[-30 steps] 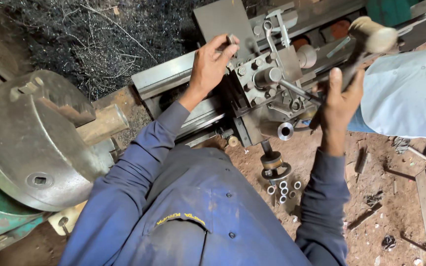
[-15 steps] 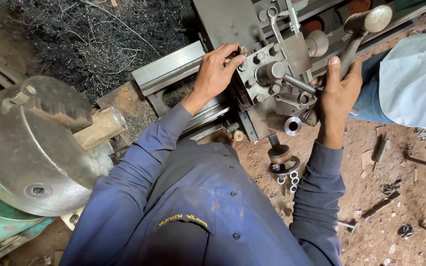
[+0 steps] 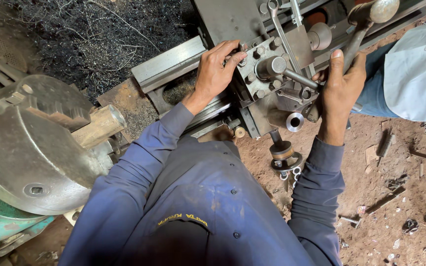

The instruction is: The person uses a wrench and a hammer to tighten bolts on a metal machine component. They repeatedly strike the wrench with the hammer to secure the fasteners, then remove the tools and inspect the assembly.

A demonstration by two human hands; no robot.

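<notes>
Dirt-floor workshop: left hand (image 3: 216, 69) on tool post (image 3: 267, 69), right hand (image 3: 338, 91) apparently gripping hammer (image 3: 366, 22).

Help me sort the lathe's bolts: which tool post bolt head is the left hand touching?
The left hand fingertips rest on the bolt head at the tool post's left edge; the other bolt heads sit untouched further right.

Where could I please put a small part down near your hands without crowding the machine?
The reddish dirt floor right of the right hand, below the other person's pale shirt, is mostly bare, with small scraps. The flat grey bed rail left of the left hand is also free. Between the hands, the bolted tool post is crowded.
</notes>
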